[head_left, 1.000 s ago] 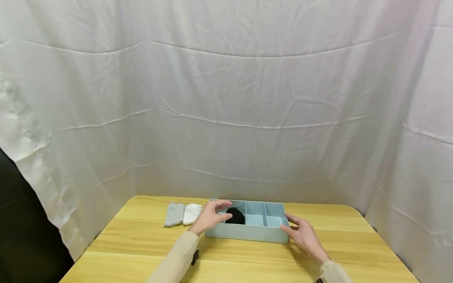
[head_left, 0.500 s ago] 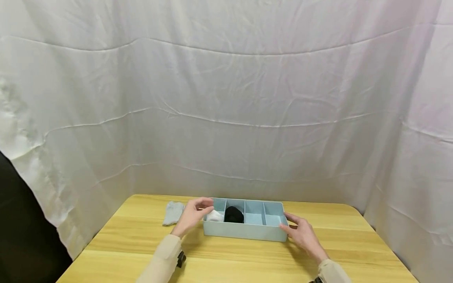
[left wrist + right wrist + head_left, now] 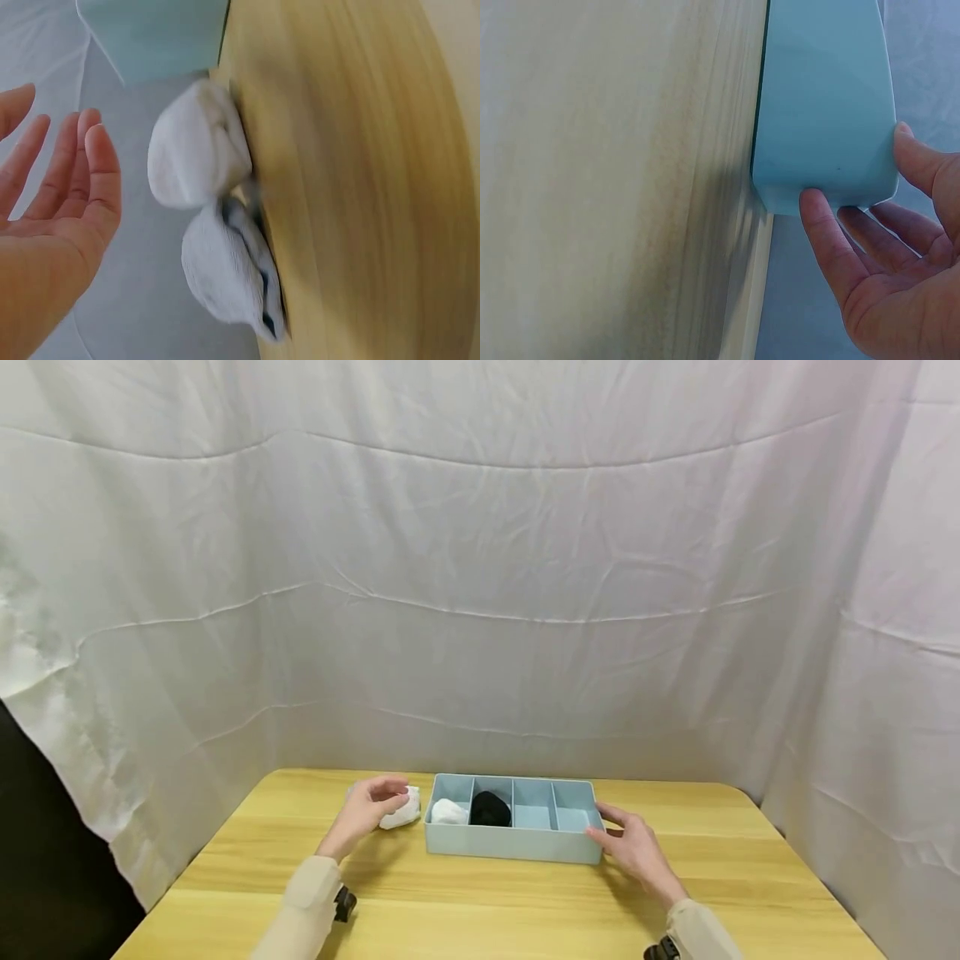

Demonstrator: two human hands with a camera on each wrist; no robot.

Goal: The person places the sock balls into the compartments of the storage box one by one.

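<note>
My left hand (image 3: 362, 817) hovers over the table's left part with its fingers loosely bent and nothing held. Close by lie a white folded sock (image 3: 199, 146) and a grey folded sock (image 3: 231, 264), apart from the hand in the left wrist view. From the head, the grey one is mostly hidden behind that hand. A light blue divided storage box (image 3: 517, 842) stands right of them. Its leftmost compartment holds a white sock bundle (image 3: 448, 812), and the adjoining one a black bundle (image 3: 491, 808). My right hand (image 3: 633, 847) holds the box's right front corner, thumb at the rim, fingers against the end.
The wooden table (image 3: 465, 910) has rounded far corners. Behind and beside it hangs a pale grey curtain (image 3: 525, 677). Two compartments at the box's right have bare floors. A dark area (image 3: 52, 835) shows at the far left.
My left hand has moved left from above the black bundle, past the white bundle in the leftmost compartment, to the socks on the table. My right hand has stayed at the box's corner.
</note>
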